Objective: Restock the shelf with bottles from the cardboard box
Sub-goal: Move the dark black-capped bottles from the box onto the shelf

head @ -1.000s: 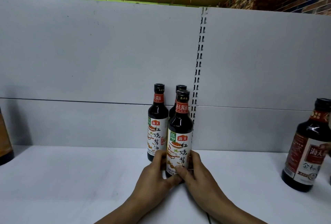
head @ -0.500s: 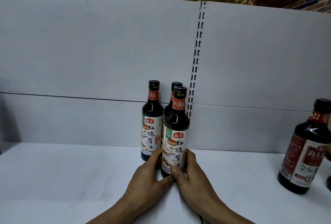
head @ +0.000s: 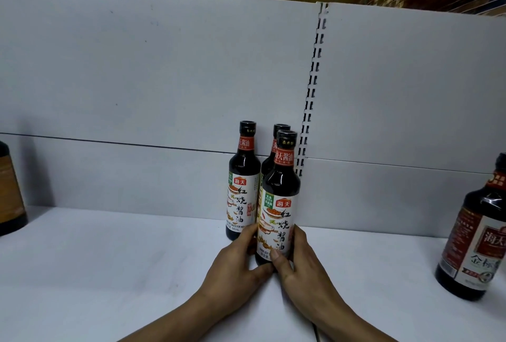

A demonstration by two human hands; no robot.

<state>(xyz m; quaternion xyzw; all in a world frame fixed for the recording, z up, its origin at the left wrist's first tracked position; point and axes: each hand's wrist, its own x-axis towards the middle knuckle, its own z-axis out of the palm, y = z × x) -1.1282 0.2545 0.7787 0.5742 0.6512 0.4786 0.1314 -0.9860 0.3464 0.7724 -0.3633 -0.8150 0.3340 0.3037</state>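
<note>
Three dark soy sauce bottles with white labels and black caps stand upright on the white shelf (head: 109, 273). The front bottle (head: 279, 199) stands closest to me. My left hand (head: 235, 267) grips its base from the left, and my right hand (head: 298, 262) grips it from the right, thumb across the lower label. A second bottle (head: 243, 177) stands behind and to the left against the back panel. The third bottle (head: 278, 136) is mostly hidden behind the front one. The cardboard box is out of view.
A larger dark bottle with a red-brown label (head: 476, 235) stands at the shelf's right edge. Part of another dark bottle (head: 9, 193) shows at the far left. A slotted upright rail (head: 315, 81) runs down the grey back panel behind the bottles.
My view has shifted slightly, so the bottle at the far left is back in sight. Both hands stay on the front bottle, which keeps its place against the other two.
</note>
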